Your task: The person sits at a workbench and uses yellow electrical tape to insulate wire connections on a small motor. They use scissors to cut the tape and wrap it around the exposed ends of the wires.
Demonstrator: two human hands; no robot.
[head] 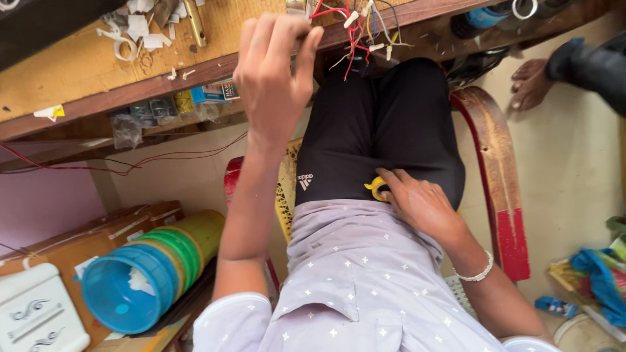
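My left hand (270, 72) is raised to the front edge of the wooden workbench (78, 62). Its fingers and thumb are pinched together beside a bundle of red, yellow and white wires (355, 29) that hangs over the edge. Whether a wire sits between the fingertips is hidden. My right hand (417, 203), with a white bead bracelet at the wrist, rests on my lap against black trousers. Its fingers are closed over a small yellow ring-shaped piece (375, 188). White plastic scraps (140, 29) lie on the bench top.
I sit on a red plastic chair (502, 182). A sideways stack of blue, green and yellow tubs (140, 277) lies at the lower left beside cardboard boxes (78, 244) and a white plate (32, 316). Another person's foot (529, 83) is at the upper right. Coloured cloth (603, 274) lies on the floor.
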